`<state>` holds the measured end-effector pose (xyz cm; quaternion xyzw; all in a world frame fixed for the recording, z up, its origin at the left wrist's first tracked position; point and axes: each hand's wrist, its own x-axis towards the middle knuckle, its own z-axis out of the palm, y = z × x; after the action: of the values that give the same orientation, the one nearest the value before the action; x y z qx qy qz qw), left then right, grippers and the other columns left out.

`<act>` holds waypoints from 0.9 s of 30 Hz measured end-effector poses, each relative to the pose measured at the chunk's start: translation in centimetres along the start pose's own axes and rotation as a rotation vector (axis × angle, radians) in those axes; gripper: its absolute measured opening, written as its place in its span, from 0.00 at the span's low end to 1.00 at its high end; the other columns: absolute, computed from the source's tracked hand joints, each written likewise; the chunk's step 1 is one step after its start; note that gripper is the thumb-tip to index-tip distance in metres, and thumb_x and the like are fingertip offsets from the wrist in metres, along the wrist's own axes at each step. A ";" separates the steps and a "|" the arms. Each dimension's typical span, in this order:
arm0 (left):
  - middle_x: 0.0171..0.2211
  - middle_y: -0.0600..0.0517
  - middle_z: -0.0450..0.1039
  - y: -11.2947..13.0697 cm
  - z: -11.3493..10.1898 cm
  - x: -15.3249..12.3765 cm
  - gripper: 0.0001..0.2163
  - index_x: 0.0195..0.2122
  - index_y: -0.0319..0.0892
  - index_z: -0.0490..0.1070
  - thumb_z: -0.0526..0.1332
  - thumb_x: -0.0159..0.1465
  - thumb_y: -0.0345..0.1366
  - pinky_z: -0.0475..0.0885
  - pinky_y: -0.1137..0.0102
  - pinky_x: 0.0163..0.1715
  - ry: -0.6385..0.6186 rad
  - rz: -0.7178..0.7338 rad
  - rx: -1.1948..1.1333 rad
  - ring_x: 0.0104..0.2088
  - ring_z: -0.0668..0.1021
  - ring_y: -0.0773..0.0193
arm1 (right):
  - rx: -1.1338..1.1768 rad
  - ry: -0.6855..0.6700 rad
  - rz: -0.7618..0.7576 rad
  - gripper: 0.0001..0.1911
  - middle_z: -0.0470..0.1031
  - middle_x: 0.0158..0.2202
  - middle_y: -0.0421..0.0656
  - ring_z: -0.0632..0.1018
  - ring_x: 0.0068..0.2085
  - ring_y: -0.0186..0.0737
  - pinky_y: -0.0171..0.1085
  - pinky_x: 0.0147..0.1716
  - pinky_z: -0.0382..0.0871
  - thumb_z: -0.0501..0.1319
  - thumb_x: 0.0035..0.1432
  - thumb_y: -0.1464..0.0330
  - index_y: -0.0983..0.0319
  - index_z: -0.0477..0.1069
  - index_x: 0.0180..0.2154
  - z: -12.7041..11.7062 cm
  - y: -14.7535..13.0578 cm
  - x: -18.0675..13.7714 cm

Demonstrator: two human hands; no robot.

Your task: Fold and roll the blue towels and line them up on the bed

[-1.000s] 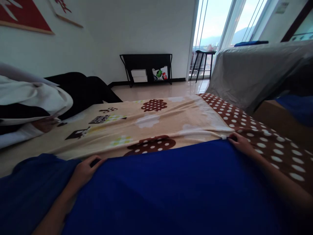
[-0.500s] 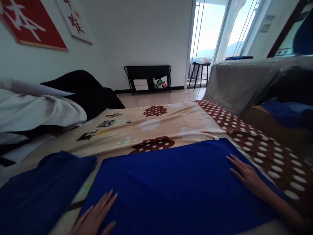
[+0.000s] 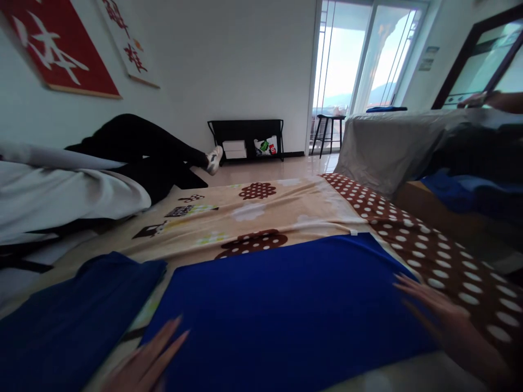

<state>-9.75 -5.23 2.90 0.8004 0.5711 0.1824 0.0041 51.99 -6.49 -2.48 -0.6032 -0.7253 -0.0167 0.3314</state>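
Note:
A bright blue piece of cloth [image 3: 281,310] lies spread out and smooth in front of me, its kind of garment not plain from here. My left hand [image 3: 147,359] is at its near left edge, fingers stretched out and holding nothing. Over the right edge is my right hand [image 3: 435,307], open and slightly blurred, with its fingers pointing toward the cloth; whether it touches cannot be told. A small white tag [image 3: 353,233] shows at the far right corner. Left of the cloth lies a folded darker blue cloth [image 3: 77,310].
A beige and brown patterned blanket [image 3: 294,201] covers the surface underneath. A person in black trousers [image 3: 143,141] sits at the left. At the right stand a plastic-covered table [image 3: 371,147] and a cardboard box [image 3: 420,201] with blue cloth. Another person's hand [image 3: 476,99] shows above that table.
My right hand has moved toward me and outward to the cloth's right edge. My left hand has drawn slightly nearer to me. A shoe and another person's hand have come into view.

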 end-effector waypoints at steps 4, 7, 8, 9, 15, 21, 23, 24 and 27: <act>0.69 0.57 0.49 8.2 5.1 12.1 0.29 0.70 0.54 0.48 0.48 0.67 0.41 0.62 0.53 0.64 -0.128 0.189 -0.084 0.68 0.59 0.55 | 0.117 -0.339 -0.191 0.30 0.53 0.68 0.34 0.59 0.68 0.43 0.46 0.65 0.55 0.46 0.66 0.52 0.50 0.58 0.66 6.1 -12.3 11.7; 0.69 0.50 0.52 11.1 9.1 18.9 0.26 0.69 0.47 0.52 0.44 0.70 0.44 0.57 0.55 0.67 -0.154 0.228 -0.062 0.69 0.56 0.57 | 0.116 -0.430 -0.263 0.31 0.48 0.67 0.19 0.55 0.69 0.38 0.42 0.65 0.47 0.40 0.64 0.50 0.43 0.54 0.66 11.9 -18.2 16.1; 0.68 0.51 0.53 10.5 9.8 19.8 0.25 0.68 0.48 0.54 0.44 0.71 0.45 0.57 0.57 0.67 -0.172 0.244 -0.055 0.68 0.58 0.57 | 0.113 -0.456 -0.277 0.30 0.48 0.66 0.15 0.55 0.68 0.36 0.41 0.65 0.47 0.38 0.64 0.50 0.40 0.53 0.66 13.1 -18.4 16.7; 0.68 0.53 0.55 9.0 10.0 20.0 0.24 0.67 0.51 0.56 0.44 0.71 0.47 0.57 0.58 0.66 -0.192 0.257 -0.046 0.68 0.59 0.58 | 0.108 -0.480 -0.284 0.30 0.49 0.65 0.13 0.56 0.68 0.34 0.40 0.65 0.47 0.39 0.63 0.49 0.38 0.54 0.65 13.7 -17.5 17.1; 0.66 0.52 0.59 -9.8 7.7 14.2 0.25 0.66 0.59 0.55 0.48 0.68 0.49 0.61 0.46 0.61 -0.182 0.051 0.083 0.65 0.65 0.49 | -0.022 -0.455 -0.058 0.32 0.50 0.69 0.41 0.55 0.69 0.47 0.52 0.67 0.48 0.52 0.65 0.51 0.53 0.58 0.67 8.7 0.7 16.7; 0.69 0.58 0.51 -16.7 9.1 11.9 0.27 0.67 0.64 0.47 0.49 0.66 0.51 0.57 0.44 0.62 -0.175 -0.081 0.136 0.67 0.59 0.50 | -0.098 -0.431 0.000 0.33 0.46 0.71 0.37 0.52 0.70 0.44 0.51 0.68 0.48 0.49 0.68 0.51 0.47 0.45 0.70 7.2 8.7 15.4; 0.69 0.58 0.52 -16.2 9.3 12.2 0.27 0.67 0.65 0.48 0.48 0.66 0.52 0.57 0.44 0.63 -0.176 -0.086 0.134 0.67 0.60 0.51 | -0.146 -0.417 -0.037 0.32 0.47 0.70 0.36 0.53 0.69 0.43 0.49 0.67 0.50 0.48 0.68 0.51 0.47 0.44 0.70 7.9 8.6 15.3; 0.69 0.58 0.52 -16.0 9.2 12.5 0.27 0.67 0.64 0.49 0.48 0.66 0.53 0.56 0.44 0.63 -0.186 -0.084 0.129 0.68 0.59 0.52 | -0.172 -0.406 -0.051 0.32 0.48 0.70 0.37 0.54 0.69 0.42 0.48 0.67 0.51 0.48 0.69 0.51 0.47 0.44 0.70 8.1 8.5 15.3; 0.69 0.55 0.52 -15.1 8.2 13.1 0.28 0.68 0.59 0.50 0.45 0.67 0.54 0.55 0.46 0.63 -0.228 -0.092 0.123 0.68 0.58 0.54 | -0.219 -0.371 -0.059 0.32 0.52 0.69 0.38 0.57 0.68 0.41 0.47 0.66 0.54 0.48 0.68 0.51 0.50 0.49 0.69 8.0 8.0 15.7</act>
<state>-17.45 13.71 -4.22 0.7875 0.6133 0.0545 0.0282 54.55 12.68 -3.87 -0.6068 -0.7851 0.0061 0.1238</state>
